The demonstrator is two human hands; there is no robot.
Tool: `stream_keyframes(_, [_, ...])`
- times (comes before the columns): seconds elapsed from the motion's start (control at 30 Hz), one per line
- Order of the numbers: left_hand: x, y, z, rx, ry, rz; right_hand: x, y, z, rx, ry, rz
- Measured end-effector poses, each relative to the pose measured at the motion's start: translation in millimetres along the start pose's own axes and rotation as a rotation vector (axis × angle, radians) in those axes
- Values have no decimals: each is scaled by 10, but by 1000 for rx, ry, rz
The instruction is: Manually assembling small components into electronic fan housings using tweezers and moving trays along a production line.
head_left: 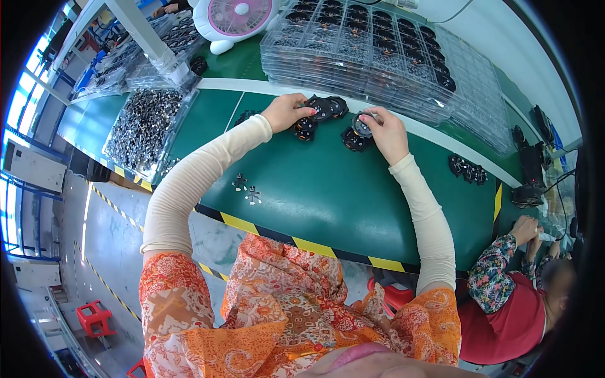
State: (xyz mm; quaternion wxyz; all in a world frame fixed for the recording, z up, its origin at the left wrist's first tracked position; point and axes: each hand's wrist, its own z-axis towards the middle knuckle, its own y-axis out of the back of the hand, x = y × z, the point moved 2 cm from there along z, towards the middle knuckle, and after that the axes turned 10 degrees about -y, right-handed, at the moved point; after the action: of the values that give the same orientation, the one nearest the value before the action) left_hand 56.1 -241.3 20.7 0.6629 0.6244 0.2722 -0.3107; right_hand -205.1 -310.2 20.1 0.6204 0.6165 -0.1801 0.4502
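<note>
At the far side of the green table my left hand is closed, fingertips pinching the edge of a black round part. Another black round part lies against it on the right, and one with orange bits sits just below. My right hand is closed too, thumb and fingers gripping a dark round part with a grey disc face. Touching or just under that one is a black part with orange bits. Dark small pieces lie partly behind my left wrist.
Stacked clear trays of black round parts stand beyond my hands. A clear tray of small metal pieces is at left. Loose small parts lie near the striped front edge; a black cluster lies right. A co-worker's hand works at far right.
</note>
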Motion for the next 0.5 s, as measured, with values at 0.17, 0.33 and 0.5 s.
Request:
stream_keyframes(0.17, [43, -36, 4, 30, -55, -135, 320, -50, -167, -289, 358, -262])
stream_keyframes(0.33, [-87, -163, 3, 99, -214, -310, 470, -311, -182, 7, 285, 36])
stream_keyframes(0.5, [-50, 42, -81, 132, -79, -220, 466, -195, -262, 161, 174, -35])
